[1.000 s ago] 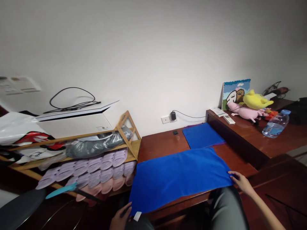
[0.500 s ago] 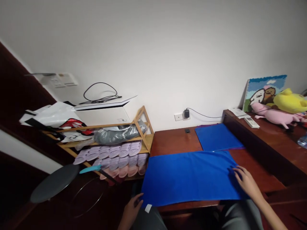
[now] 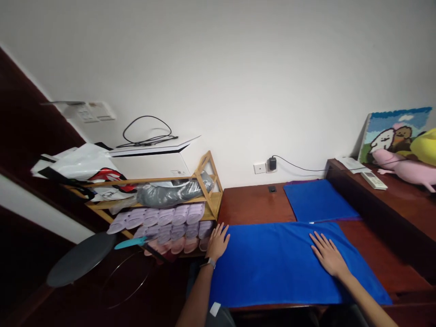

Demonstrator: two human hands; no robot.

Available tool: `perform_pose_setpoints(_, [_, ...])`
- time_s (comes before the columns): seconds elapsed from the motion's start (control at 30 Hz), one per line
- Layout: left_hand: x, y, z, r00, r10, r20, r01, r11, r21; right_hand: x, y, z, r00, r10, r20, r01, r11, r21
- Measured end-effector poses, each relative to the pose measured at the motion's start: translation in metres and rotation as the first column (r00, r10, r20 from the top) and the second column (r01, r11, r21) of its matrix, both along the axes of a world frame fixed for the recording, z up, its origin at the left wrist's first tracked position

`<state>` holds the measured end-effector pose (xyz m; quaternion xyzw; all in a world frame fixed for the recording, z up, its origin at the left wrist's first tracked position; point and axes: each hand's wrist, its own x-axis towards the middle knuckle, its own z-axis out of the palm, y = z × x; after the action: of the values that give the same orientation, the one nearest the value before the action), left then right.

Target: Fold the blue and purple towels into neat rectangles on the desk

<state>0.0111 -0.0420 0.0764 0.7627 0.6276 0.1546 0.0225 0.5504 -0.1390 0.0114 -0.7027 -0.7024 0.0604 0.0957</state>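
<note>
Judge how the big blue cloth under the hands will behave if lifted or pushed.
The blue cloth looks floppy: soft creases run beside the right hand, so pushing would probably bunch it. Its near edge looks thin, so it is likely light for its spread.

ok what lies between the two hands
The spread blue cloth lies between the left hand and the right hand, as the head view shows.

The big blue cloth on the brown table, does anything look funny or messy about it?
A little: the large rectangular blue fabric cloth has soft creases beside the person's right hand, so it isn't perfectly flat. Also, a small white tag sticks out past its near left corner. I see no spill or tear.
</note>
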Motion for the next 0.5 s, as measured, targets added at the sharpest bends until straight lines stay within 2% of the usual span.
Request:
perform_pose_setpoints(0.1, [0.000,0.018,-0.019,0.997,0.001,-0.080,-0.006,0.998,-0.056,-0.007,0.006,0.012,0.999,-0.050,0.022,0.050,0.999,0.000])
perform_pose_setpoints(0.17, [-0.005,0.020,-0.029,0.994,-0.009,-0.107,0.004,0.999,-0.046,-0.034,0.017,0.028,0.998,-0.054,0.022,0.053,0.998,0.033])
perform_pose_setpoints(0.23, [-0.008,0.019,-0.035,0.991,-0.013,-0.132,0.009,0.999,-0.036,-0.082,0.034,0.046,0.999,0.029,-0.022,-0.027,0.997,0.071])
perform_pose_setpoints(0.33, [-0.013,0.017,-0.041,0.989,-0.009,-0.149,0.006,1.000,-0.018,-0.175,0.062,0.065,0.954,0.261,-0.149,-0.250,0.964,0.090])
perform_pose_setpoints(0.4, [-0.017,0.015,-0.044,0.989,-0.010,-0.150,0.011,1.000,0.007,-0.228,0.078,0.067,0.905,0.372,-0.208,-0.365,0.928,0.072])
perform_pose_setpoints(0.43, [-0.020,0.016,-0.046,0.988,-0.013,-0.152,0.015,1.000,0.016,-0.247,0.084,0.065,0.893,0.389,-0.224,-0.386,0.920,0.059])
perform_pose_setpoints(0.5, [-0.026,0.017,-0.049,0.987,-0.014,-0.158,0.017,1.000,0.015,-0.265,0.092,0.058,0.884,0.400,-0.241,-0.402,0.915,0.044])
